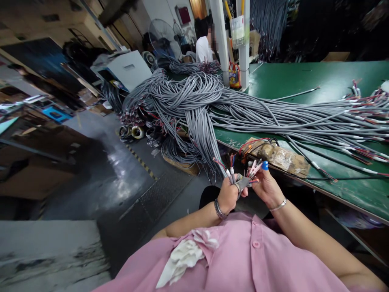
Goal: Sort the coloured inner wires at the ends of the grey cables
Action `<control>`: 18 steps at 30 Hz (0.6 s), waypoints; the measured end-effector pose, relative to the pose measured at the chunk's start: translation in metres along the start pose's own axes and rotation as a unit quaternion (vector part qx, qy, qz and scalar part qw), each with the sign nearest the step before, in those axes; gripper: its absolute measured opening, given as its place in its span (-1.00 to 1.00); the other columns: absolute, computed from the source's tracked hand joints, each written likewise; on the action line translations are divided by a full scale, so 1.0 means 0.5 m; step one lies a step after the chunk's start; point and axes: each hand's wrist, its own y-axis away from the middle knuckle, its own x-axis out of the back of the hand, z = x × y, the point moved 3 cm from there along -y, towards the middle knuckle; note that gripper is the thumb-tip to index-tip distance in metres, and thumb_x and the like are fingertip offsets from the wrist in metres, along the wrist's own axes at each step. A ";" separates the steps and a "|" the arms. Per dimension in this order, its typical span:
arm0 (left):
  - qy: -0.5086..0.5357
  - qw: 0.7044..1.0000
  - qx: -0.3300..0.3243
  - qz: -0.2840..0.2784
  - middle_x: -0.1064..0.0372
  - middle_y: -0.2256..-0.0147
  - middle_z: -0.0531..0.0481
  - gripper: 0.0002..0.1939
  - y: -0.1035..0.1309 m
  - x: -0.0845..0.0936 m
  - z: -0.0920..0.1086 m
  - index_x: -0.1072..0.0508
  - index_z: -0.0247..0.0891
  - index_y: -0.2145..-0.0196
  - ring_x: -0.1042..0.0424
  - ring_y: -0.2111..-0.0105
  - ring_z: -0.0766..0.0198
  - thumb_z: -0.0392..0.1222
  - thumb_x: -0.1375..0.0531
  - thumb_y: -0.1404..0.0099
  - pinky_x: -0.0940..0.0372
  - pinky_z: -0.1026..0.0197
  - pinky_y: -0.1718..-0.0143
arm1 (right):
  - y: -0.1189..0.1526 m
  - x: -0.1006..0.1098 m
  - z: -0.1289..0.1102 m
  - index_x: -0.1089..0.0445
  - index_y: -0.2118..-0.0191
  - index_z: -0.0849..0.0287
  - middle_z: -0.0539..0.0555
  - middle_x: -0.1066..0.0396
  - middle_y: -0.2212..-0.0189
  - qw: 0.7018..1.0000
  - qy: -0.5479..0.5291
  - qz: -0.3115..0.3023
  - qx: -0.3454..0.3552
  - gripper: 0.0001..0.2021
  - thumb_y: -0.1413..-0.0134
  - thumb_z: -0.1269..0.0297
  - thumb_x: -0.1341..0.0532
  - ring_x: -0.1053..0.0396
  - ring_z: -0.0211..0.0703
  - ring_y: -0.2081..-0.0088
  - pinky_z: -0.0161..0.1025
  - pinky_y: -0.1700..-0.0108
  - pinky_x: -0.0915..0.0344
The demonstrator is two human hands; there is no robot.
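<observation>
When dragging over green bench (322, 77), expect heft and spring from grey cable bundle (188, 89). Near bench edge, clasping in left hand (228, 194), right hand (269, 188) alongside (can't tell if pinching): cable ends (232, 176); hold by sheath. Treat thin wires (233, 159) as fragile.

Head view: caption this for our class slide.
Left hand gripping round grey cables, right hand alongside, near a green tabletop.

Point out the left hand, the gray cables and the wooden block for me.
Left hand (227, 196): head view, on its back.
Gray cables (201, 126): head view, on strands hanging down beside the table.
Wooden block (282, 158): head view, middle of its upper face.
</observation>
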 end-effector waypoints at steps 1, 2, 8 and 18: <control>-0.003 1.000 0.000 -0.002 -0.29 0.70 0.02 -0.63 0.002 0.001 0.000 -0.37 -0.33 0.59 -0.21 0.69 0.41 0.04 -0.24 -0.15 -0.11 0.32 0.62 | 0.002 0.000 -0.001 -0.47 0.42 0.14 0.01 -0.49 0.46 1.000 -0.001 -0.006 -0.006 -0.62 0.11 -0.13 -0.31 -0.36 -0.22 0.44 -0.25 0.37 -0.31; -0.006 1.000 0.000 -0.004 -0.29 0.69 0.02 -0.63 0.005 0.003 0.000 -0.37 -0.32 0.60 -0.21 0.69 0.41 0.04 -0.24 -0.15 -0.12 0.32 0.62 | 0.004 0.000 -0.003 -0.48 0.41 0.13 0.02 -0.49 0.44 1.000 0.001 -0.012 -0.013 -0.60 0.10 -0.16 -0.29 -0.37 -0.22 0.43 -0.26 0.38 -0.31; -0.038 0.999 -0.024 0.000 -0.30 0.66 0.01 -0.60 0.023 0.020 0.008 -0.37 -0.31 0.63 -0.24 0.63 0.39 0.04 -0.20 -0.20 -0.13 0.30 0.55 | 0.011 -0.004 -0.017 -0.50 0.32 0.12 0.06 -0.51 0.34 0.998 0.049 -0.025 -0.011 -0.66 0.02 -0.07 -0.28 -0.37 -0.24 0.42 -0.30 0.40 -0.30; -0.023 0.999 -0.026 0.009 -0.30 0.65 0.01 -0.59 0.009 0.004 0.013 -0.36 -0.31 0.61 -0.26 0.63 0.39 0.06 -0.18 -0.22 -0.18 0.31 0.54 | 0.012 -0.008 -0.021 -0.50 0.33 0.15 0.01 -0.47 0.46 0.998 0.052 -0.017 -0.001 -0.71 0.00 0.00 -0.31 -0.35 -0.26 0.46 -0.29 0.40 -0.32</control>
